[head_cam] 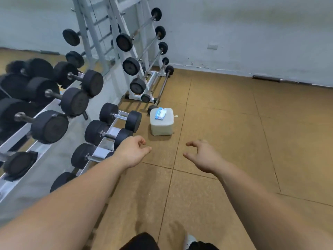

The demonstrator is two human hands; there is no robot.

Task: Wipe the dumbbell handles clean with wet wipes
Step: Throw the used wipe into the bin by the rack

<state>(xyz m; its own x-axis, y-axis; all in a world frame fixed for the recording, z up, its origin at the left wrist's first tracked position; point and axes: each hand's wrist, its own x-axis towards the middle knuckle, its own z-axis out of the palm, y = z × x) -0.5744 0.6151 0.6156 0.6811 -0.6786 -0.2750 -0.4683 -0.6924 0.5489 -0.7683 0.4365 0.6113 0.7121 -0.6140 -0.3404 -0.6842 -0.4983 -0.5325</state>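
Note:
Black dumbbells with metal handles lie in rows on a white rack [23, 130] at the left; one dumbbell [120, 117] sits at the near end of the lower tier. A blue-and-white pack of wet wipes [160, 113] lies on top of a whitish plastic container [161, 126] on the floor. My left hand [134, 150] and my right hand [201, 156] are stretched forward over the floor, short of the container, fingers loosely curled and holding nothing.
A white upright rack [138, 56] with several fixed barbells stands against the wall behind the container. One barbell [163, 87] leans at its foot. Brown tiled floor [234, 132] spreads to the right up to a pale wall.

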